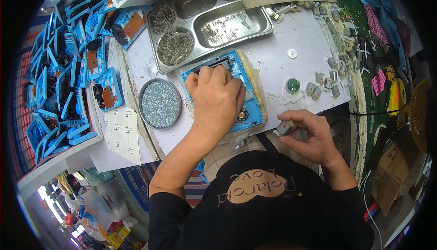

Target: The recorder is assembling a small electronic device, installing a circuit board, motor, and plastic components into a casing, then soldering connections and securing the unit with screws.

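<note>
A blue plastic housing (255,109) lies on a padded, film-wrapped block (257,84) in front of me. A small round part with a metallic ring (243,114) and thin wires sit inside it. My left hand (214,97) bends over the housing, its fingers curled down into the upper part. What those fingertips grip is hidden. To the right of the housing, my right hand (309,134) pinches a small grey motor (285,127) with a white end between thumb and fingers. The motor is held apart from the housing.
A steel compartment tray (268,26) holds small springs and metal parts. Beside it stands a round dish (179,109) of small screws. Many blue housings (63,81) are heaped at left. Several loose motors (314,90), a white disc (292,53) and a green roll (292,85) lie right.
</note>
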{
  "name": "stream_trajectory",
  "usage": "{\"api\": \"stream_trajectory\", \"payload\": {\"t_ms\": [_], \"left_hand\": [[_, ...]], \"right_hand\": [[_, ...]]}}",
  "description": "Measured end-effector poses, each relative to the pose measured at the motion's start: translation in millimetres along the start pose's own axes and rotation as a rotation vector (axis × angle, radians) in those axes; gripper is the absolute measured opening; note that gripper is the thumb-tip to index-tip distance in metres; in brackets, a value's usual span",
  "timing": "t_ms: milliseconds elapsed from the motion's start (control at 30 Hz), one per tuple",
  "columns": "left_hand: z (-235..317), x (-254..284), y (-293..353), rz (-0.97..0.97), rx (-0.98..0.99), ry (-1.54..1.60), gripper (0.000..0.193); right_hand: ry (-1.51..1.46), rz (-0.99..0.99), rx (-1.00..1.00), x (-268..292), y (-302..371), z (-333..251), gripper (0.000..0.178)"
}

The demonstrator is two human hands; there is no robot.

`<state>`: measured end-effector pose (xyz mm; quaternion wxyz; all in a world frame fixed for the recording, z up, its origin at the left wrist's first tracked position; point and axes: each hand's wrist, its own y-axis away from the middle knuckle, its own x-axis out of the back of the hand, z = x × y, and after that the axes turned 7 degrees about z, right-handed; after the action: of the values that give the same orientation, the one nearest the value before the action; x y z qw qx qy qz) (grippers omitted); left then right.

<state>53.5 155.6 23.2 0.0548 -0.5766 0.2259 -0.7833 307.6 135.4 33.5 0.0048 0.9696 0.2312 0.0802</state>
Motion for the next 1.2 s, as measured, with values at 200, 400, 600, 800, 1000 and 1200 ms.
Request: {"api": "stream_trajectory", "payload": {"t_ms": [200, 400, 600, 800, 1000, 1200], "left_hand": [[-6, -5, 9, 0.1, -0.039, 0.128, 0.013], [-11, 3, 15, 0.046, -0.26, 0.292, 0.021], [-8, 24, -15, -0.13, -0.276, 0.547, 0.015], [-25, -26, -142, 0.05, 0.107, 0.428, 0.019], [-80, -105, -215, 0.016, 0.286, -0.036, 0.032], [-79, -106, -224, 0.017, 0.239, -0.014, 0.034]], "right_hand": [[0.015, 0.064, 0.033, 4, 0, 4, 0.046], [0.027, 0.066, 0.005, 13, -13, 3, 0.044], [-0.043, 0.192, -0.02, 32, -21, 15, 0.047], [-0.143, 0.297, -0.072, 47, -27, 15, 0.048], [-0.064, 0.208, 0.013, 47, -17, 18, 0.045], [-0.062, 0.264, 0.018, 53, -10, 27, 0.044]]}}
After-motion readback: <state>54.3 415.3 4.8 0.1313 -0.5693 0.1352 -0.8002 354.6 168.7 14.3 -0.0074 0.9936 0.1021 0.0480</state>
